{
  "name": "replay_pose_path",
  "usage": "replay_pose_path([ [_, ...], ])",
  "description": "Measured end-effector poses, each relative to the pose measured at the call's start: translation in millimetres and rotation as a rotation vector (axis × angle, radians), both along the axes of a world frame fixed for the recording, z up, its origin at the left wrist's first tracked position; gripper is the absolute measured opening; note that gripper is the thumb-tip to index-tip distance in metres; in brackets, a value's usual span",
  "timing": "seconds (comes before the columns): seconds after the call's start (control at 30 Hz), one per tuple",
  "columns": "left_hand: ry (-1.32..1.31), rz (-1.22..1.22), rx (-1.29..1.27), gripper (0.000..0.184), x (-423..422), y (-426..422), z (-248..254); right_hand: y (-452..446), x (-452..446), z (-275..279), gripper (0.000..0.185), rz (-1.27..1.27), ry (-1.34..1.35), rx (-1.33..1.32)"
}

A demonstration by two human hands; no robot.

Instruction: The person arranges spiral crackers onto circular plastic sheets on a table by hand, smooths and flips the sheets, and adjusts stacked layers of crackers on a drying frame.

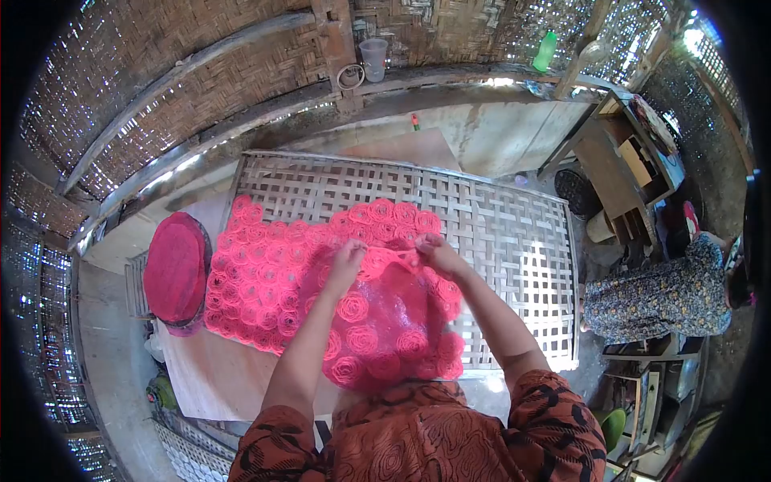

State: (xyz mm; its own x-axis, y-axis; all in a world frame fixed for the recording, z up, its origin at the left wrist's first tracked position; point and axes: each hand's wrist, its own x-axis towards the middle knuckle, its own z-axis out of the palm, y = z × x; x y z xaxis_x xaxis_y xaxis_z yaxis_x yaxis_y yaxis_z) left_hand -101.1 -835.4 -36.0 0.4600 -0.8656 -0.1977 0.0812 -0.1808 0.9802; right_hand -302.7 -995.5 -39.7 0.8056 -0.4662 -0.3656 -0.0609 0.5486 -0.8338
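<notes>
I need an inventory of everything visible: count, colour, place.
Rosettes: many, bright pink, centre and left
Strands: several, pink, centre
Glossy disc: one, pink, centre
Bamboo rack: one, greyish, beneath rosettes
Round stack: one, deep pink, left
Wooden board: one, tan, lower left
Plastic cup: one, translucent, top
Bottle: one, green, upper right
Wooden cabinet: one, brown, right
Person: one, floral top, right
Left hand: one, bare, pinching strands
Right hand: one, bare, pinching strands

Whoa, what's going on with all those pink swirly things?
A person is holding a thin pink piece between their left hand and right hand, above a shiny pink sheet that has a few pink swirls on it. Lots more swirls cover part of the woven rack. A dark pink round thing is over on the left, and another person is off to the right.
</notes>
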Motion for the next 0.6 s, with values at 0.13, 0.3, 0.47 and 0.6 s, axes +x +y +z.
replay_pose_path([
  [0.13,0.556,0.060,-0.092,0.013,14,-2,4,-25,-9,1,0.009,-0.107,-0.107,0.198],
  [0.3,0.726,0.151,-0.155,0.010,8,-5,8,-46,-31,8,0.011,-0.115,-0.072,0.123],
  [0.47,0.823,0.134,-0.199,0.007,21,0,-13,-63,-52,8,0.011,-0.100,0.033,0.032],
  [0.6,0.883,0.341,-0.240,0.007,45,13,-8,-80,-69,-7,0.015,-0.252,0.132,-0.131],
])
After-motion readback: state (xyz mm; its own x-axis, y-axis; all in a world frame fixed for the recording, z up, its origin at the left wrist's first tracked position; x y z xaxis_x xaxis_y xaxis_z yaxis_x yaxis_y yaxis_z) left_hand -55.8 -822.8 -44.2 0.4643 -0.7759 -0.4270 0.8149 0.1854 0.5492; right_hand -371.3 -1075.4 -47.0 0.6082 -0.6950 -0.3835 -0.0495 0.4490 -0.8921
